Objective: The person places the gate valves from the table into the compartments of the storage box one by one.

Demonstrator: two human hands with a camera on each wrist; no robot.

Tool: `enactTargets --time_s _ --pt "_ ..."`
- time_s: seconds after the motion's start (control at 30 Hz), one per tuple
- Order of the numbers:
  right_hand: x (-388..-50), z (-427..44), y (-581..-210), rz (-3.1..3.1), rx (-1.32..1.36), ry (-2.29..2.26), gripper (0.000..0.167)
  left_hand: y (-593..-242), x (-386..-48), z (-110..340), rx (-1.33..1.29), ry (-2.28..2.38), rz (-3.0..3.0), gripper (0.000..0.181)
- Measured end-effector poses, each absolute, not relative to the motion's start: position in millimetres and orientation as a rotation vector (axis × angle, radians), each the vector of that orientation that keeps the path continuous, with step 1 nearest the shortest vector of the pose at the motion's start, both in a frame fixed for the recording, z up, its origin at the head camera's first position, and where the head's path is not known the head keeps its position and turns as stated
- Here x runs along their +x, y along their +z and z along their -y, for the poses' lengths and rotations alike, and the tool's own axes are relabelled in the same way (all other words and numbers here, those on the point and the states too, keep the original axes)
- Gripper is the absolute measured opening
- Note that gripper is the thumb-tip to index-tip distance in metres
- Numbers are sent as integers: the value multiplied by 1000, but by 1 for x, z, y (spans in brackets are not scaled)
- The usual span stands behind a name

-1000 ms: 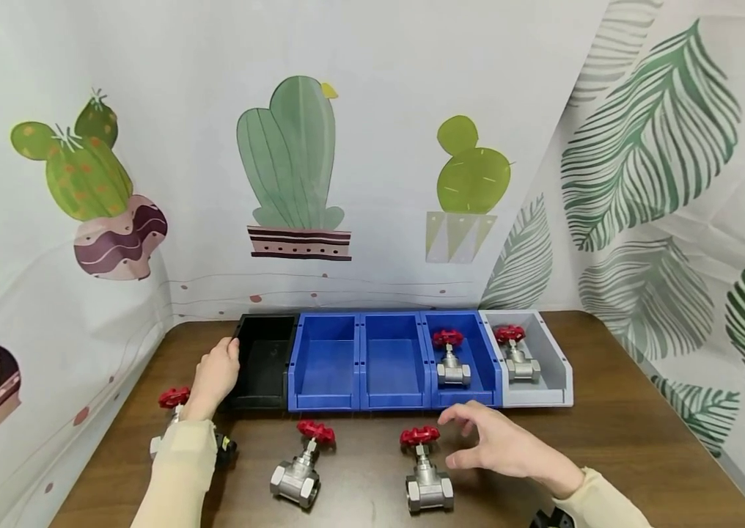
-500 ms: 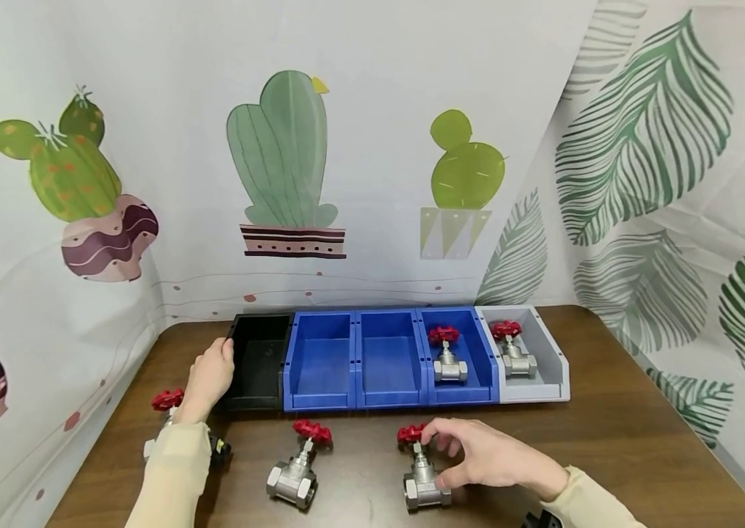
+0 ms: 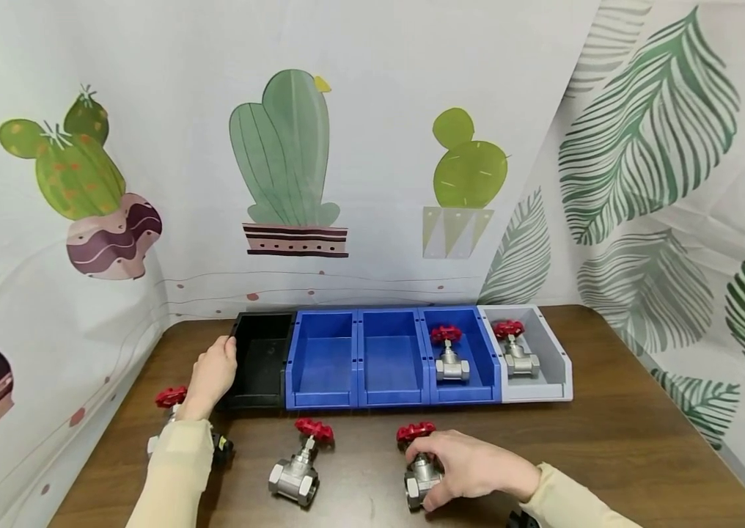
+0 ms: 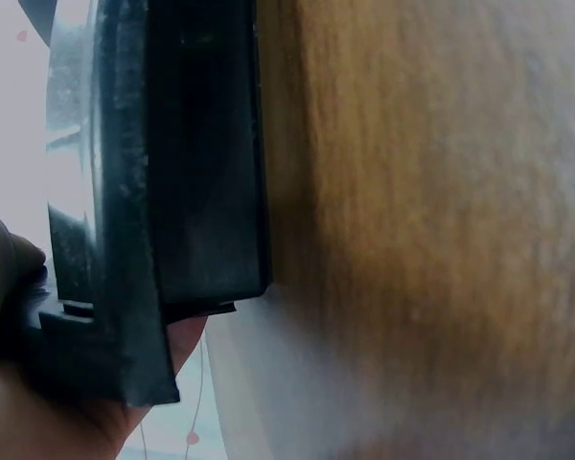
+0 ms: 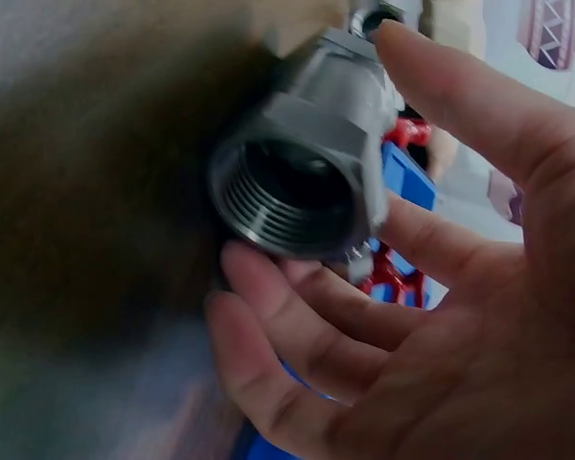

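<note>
My left hand (image 3: 213, 372) grips the left wall of the black bin (image 3: 263, 363); the left wrist view has part of that hand (image 4: 48, 412) round the bin's edge (image 4: 125, 287). On the table, the right-hand metal valve (image 3: 417, 484) with a red handwheel is partly covered by my right hand (image 3: 471, 463). In the right wrist view the fingers and thumb of this hand (image 5: 460, 297) are curved round the valve body (image 5: 331, 125), whose threaded opening faces the camera.
Another valve (image 3: 295, 477) lies left of it, and a further one (image 3: 171, 397) is partly behind the left forearm. Two blue bins (image 3: 326, 367) (image 3: 392, 367) are empty; a third blue bin (image 3: 463, 397) and the grey bin (image 3: 536, 394) hold one valve each.
My right hand has moved left and slightly down onto the valve, its fingers now round it. The left hand stays on the black bin.
</note>
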State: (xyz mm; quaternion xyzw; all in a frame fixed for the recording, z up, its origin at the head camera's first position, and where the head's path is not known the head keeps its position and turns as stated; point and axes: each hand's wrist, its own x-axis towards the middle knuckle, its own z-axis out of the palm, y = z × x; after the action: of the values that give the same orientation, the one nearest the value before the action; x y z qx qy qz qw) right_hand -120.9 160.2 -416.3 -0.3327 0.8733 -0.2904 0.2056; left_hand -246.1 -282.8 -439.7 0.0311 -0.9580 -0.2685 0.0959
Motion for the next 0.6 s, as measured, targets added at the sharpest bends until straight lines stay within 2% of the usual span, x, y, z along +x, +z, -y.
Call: enactTargets --time_s 0.27,0.6 --pt "-116 -154 -424 -2539 -892 -724 49 -441 -247 282 80 -803 2842 49" --pt "-118 -156 -425 -2619 -979 -716 50 -439 -245 282 93 -800 2828 47"
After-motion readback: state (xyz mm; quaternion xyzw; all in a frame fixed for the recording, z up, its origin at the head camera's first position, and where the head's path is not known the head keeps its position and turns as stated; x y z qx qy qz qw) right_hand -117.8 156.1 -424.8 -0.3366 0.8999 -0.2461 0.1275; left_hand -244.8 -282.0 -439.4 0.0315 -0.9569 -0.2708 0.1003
